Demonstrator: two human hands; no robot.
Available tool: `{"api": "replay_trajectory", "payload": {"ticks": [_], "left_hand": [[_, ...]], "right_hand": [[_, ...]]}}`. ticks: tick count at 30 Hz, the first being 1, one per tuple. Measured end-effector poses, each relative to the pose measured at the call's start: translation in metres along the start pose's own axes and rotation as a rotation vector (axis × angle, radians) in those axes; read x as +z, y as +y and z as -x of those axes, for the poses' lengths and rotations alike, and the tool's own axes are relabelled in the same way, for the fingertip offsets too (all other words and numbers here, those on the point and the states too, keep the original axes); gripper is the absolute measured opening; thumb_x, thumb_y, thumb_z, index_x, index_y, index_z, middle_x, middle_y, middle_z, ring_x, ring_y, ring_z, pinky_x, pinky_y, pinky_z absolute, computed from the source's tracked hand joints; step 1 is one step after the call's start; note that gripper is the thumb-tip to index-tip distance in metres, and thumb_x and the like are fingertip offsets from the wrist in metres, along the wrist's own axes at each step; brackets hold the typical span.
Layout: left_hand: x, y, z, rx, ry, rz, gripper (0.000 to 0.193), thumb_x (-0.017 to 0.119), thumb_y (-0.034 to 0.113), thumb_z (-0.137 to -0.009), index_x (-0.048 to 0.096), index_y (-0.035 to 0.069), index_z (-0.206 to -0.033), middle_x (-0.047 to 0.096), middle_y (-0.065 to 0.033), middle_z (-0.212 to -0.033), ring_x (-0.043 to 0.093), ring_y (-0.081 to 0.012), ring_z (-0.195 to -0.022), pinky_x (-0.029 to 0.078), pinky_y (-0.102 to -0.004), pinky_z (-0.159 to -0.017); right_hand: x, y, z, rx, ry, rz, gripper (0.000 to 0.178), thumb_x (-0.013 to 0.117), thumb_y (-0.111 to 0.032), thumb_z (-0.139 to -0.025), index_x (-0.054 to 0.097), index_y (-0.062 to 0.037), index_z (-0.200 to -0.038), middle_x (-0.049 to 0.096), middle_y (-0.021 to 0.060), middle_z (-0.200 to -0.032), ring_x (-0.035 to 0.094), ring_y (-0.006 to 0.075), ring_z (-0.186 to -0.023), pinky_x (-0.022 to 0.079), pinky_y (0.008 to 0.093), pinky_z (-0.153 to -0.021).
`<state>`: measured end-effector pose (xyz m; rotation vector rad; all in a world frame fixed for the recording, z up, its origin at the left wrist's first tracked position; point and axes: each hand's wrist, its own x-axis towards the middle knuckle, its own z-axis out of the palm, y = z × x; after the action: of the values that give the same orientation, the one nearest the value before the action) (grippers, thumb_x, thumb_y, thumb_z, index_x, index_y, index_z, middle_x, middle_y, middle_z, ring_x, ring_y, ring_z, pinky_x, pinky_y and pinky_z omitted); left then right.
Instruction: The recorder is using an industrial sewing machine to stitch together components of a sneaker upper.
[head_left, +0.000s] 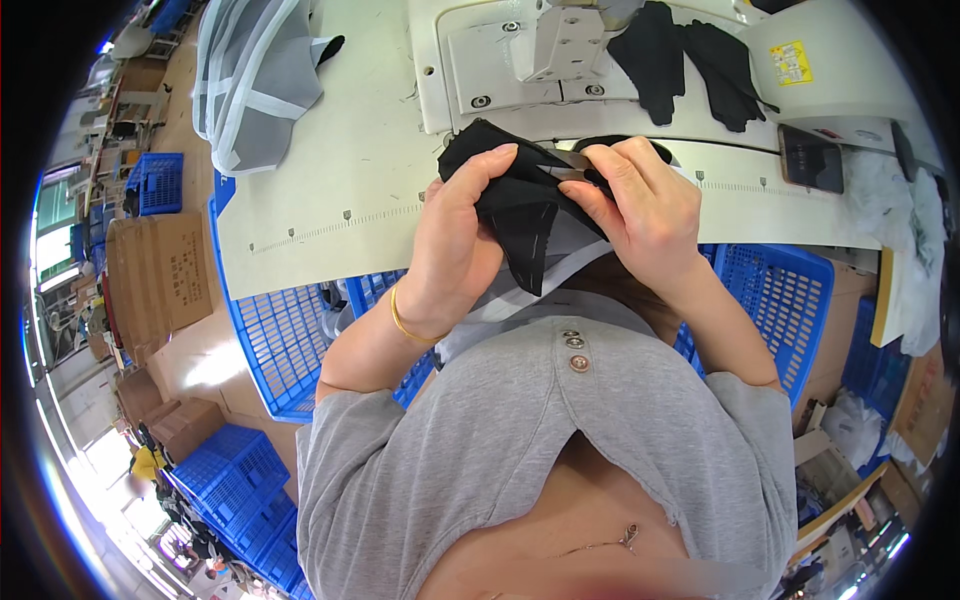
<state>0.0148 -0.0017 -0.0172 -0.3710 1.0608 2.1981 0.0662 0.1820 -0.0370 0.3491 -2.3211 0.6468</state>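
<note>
Black cloth between two hands, slim metal at the right fingertips

Well left of the fingers and farther up the white sewing table [330, 190] lies a grey mesh fabric piece with white bands [255, 95]. Nearer, below and left of the left fingers, is a blue perforated plastic crate [280, 345]. The left hand [457, 228], with a gold-coloured bangle at its wrist, holds a folded black fabric piece with a pale stitch line [515, 215] — thumb on top, the other fingers mostly hidden underneath. This cloth spans the space between both hands' fingers; grey cloth with a white band [568, 268] hangs just below it. Straight ahead of the fingers stands a cream sewing machine [570, 45]. The right hand [655, 215] has its thumb and forefinger nearly together around a slim grey metal tool [572, 158]; whether they also grip the cloth, I cannot tell. Beyond the right fingers lie two black cut fabric pieces [652, 65] — and, farther right, a dark rectangular phone-like device [812, 160].
</note>
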Motion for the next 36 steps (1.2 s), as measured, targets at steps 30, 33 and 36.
{"api": "replay_trajectory", "payload": {"ticks": [30, 33, 36], "left_hand": [[0.016, 0.012, 0.001, 0.207, 0.03, -0.089, 0.011, 0.065, 0.006, -0.088, 0.067, -0.002, -0.095, 0.069, -0.0091, -0.093, 0.068, -0.0181, -0.084, 0.056, -0.0303, -0.075], [0.009, 0.07, -0.01, 0.32, -0.157, -0.722, 0.016, 0.068, 0.011, -0.088, 0.069, -0.004, -0.093, 0.071, -0.0051, -0.085, 0.066, -0.0108, -0.074, 0.053, -0.0239, -0.068], [0.024, 0.112, -0.015, 0.316, -0.449, -1.119, 0.014, 0.067, 0.005, -0.087, 0.071, -0.003, -0.097, 0.071, -0.0026, -0.085, 0.063, -0.0057, -0.076, 0.049, -0.0211, -0.068]], "right_hand": [[-0.018, 0.007, -0.013, 0.43, 0.073, -0.473, 0.013, 0.069, -0.013, -0.091, 0.064, -0.0006, -0.093, 0.058, -0.0007, -0.076, 0.053, 0.0082, -0.061, 0.042, 0.0224, -0.053], [-0.043, 0.008, -0.037, 0.582, 0.244, -0.941, 0.01, 0.067, -0.011, -0.092, 0.066, -0.0033, -0.098, 0.049, -0.0081, -0.071, 0.042, -0.0006, -0.061, 0.032, 0.0155, -0.054], [-0.035, -0.008, -0.059, 0.64, -0.014, -0.837, 0.018, 0.074, -0.014, -0.087, 0.066, -0.0031, -0.099, 0.053, -0.0066, -0.072, 0.044, -0.001, -0.062, 0.034, 0.0143, -0.055]]}}
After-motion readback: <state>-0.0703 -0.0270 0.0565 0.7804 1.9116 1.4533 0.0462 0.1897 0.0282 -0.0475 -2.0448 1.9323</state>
